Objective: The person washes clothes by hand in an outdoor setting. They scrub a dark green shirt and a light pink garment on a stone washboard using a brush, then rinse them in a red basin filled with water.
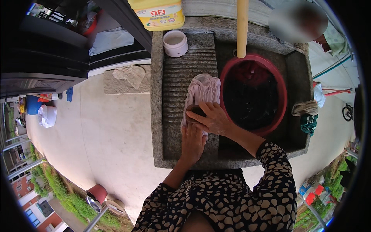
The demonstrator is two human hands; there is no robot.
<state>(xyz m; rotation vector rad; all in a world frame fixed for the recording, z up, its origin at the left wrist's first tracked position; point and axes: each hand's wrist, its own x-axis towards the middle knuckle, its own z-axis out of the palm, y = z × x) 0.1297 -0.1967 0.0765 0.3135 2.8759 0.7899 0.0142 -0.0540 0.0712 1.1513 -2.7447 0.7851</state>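
On the ridged stone washboard (174,79) lies a wet pale pink garment (203,87), bunched lengthwise. My right hand (213,119) is closed round what looks like a dark brown scrubbing brush (196,113), pressed against the cloth; its underside is hidden. Just below it, my left hand (193,142) grips the garment's near end, fingers together on the fabric. A red basin (284,91) filled with dark water stands in the sink trough to the right of the garment. Some dark red cloth (251,69) shows at its far side.
A white round tub (175,43) stands at the washboard's far left, with a yellow detergent jug (160,15) behind it. A tan pole (242,29) reaches over the basin. Cloths (305,108) hang on the sink's right rim. A stone slab (127,87) lies on the floor, left.
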